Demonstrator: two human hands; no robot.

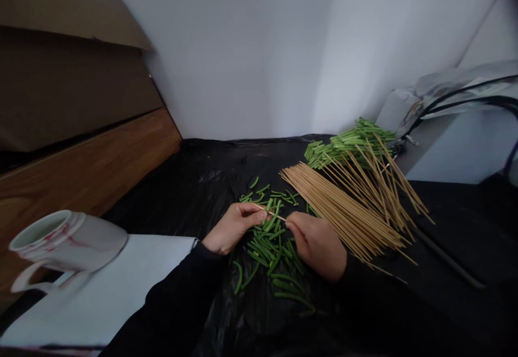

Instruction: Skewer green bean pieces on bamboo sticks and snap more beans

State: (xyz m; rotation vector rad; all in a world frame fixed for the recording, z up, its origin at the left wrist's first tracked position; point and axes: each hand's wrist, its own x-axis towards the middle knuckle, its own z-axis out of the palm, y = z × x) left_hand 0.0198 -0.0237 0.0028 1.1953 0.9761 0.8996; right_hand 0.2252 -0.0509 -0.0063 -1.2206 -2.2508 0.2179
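A thin wooden skewer (282, 218) runs between my two hands, with short cut green stalks (277, 210) lying crosswise on it. My left hand (237, 225) pinches the stalks and skewer between thumb and fingers; how far the skewer passes through them is hard to make out. My right hand (319, 242) is closed around the skewer's other end, and its palm hides part of that end. Below both hands, loose cut green stalks (259, 250) are scattered over a black plastic sheet (206, 176).
A bundle of bamboo skewers (343, 208) fans out on the right. Behind it lies a pile of lighter green stalks (348, 144). A white mug (84, 241) stands at the left by white paper (133, 287). Black cables (457, 95) hang at far right, and a wall (259, 66) rises behind.
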